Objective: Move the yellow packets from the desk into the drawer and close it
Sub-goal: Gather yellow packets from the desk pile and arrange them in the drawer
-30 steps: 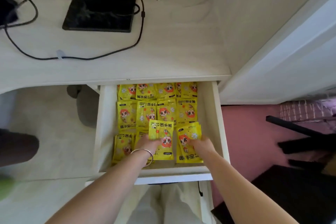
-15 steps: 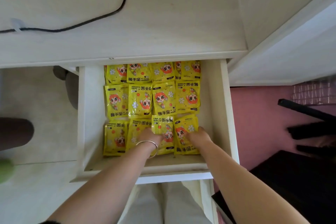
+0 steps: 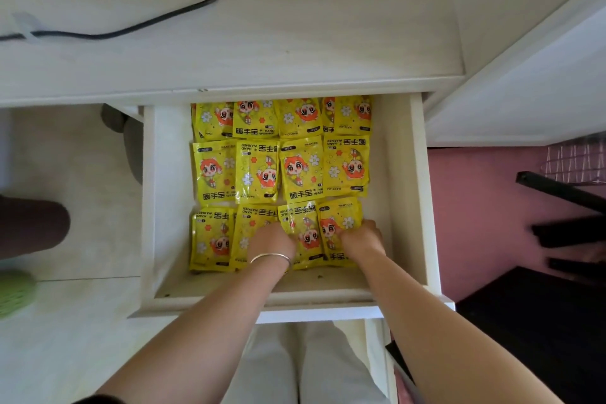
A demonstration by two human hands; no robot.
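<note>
head: yellow packets [image 3: 259, 170] line drawer [image 3: 421, 207]; left hand [image 3: 272, 241], right hand [image 3: 360, 239] atop, grip unclear.

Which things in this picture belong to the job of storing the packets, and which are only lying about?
Job: yellow foil hand-warmer packets; open white wooden drawer; left hand and right hand, both on the front-row packets.
Lying about: black cable on the white desk top; blurred green object at the left edge.

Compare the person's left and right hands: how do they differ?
The left hand wears a silver bangle at the wrist; the right hand has a bare wrist. The left hand rests on the front row's middle packets; the right hand on its rightmost packet. Both are inside the open drawer.
</note>
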